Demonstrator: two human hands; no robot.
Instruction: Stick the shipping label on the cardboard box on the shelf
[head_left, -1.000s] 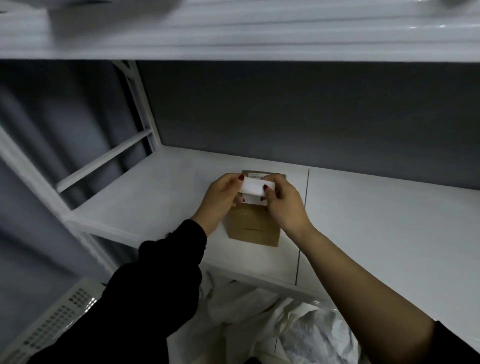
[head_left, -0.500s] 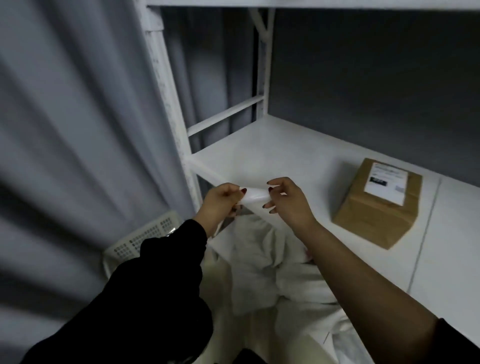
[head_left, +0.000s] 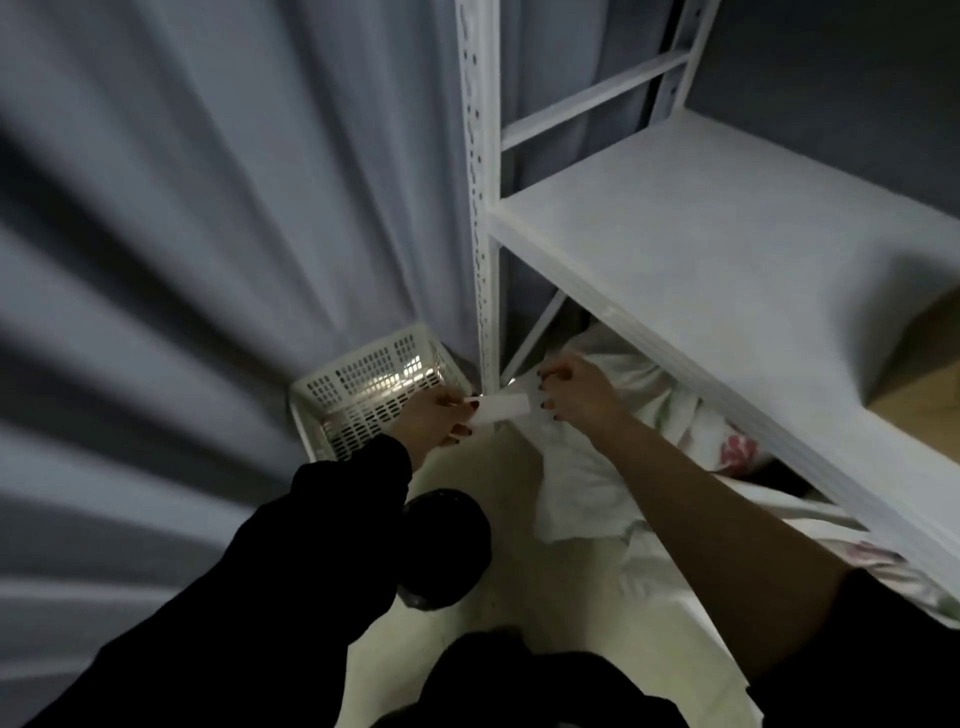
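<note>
Both hands, left and right, pinch a paper strip beside the basket (probably label backing); release it squarely over the basket.

storeroom corner – white metal shelving, grey curtain, plastic basket

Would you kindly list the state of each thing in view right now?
white slip: held flat between both hands, above the floor
left hand: pinching the slip's left end
right hand: pinching its right end
basket: upright on the floor
cardboard box: on the shelf, mostly out of frame
</note>
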